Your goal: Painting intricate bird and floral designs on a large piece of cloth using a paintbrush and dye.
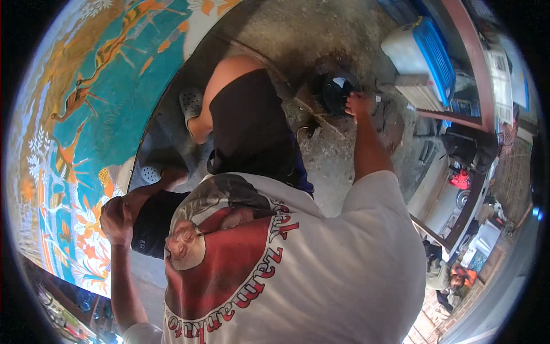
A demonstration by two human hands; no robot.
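Right hand (358, 104) out over a dark round container (332, 98) on the floor (335, 172), fingers bent at its near right side; can't tell if they grip its rim or something small. Container sits upper right of centre, pale patch (340, 82) in its opening (too small to identify). Left hand (117, 221) on the bent left knee, fingers curled; can't tell how far closed. Just beside it, a big painted panel (123, 97), teal and orange with animal figures. Grey clogs (191, 103) on the feet, near the panel's edge. Thin stick (321, 117) lies close to the container. Pale box with blue lid (409, 49) farther right, dark bag (467, 148) nearer.
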